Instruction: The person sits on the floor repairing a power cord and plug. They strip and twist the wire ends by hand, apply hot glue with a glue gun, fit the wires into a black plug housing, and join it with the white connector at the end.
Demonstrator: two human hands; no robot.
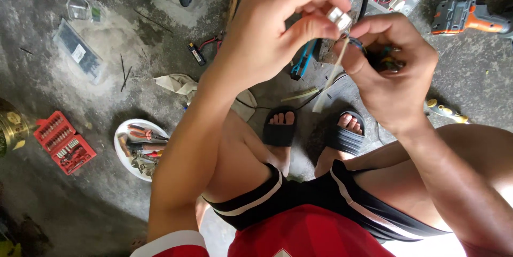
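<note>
Small silver metal fitting: looks light, hard, likely slippery; best pinched by its flat sides. Left hand grasps it at the fingertips, above the feet. A pale thin strip hangs just below it. Right hand, touching the left, is clenched on a dark bundle of wires. Orange drill lies well apart on the concrete floor.

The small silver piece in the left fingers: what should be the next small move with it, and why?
Probably ease the small silver piece, pinched by the left hand, closer onto the dark wire bundle that the right hand grips. The two hands already meet there, and a pale strip hangs between them.
</note>
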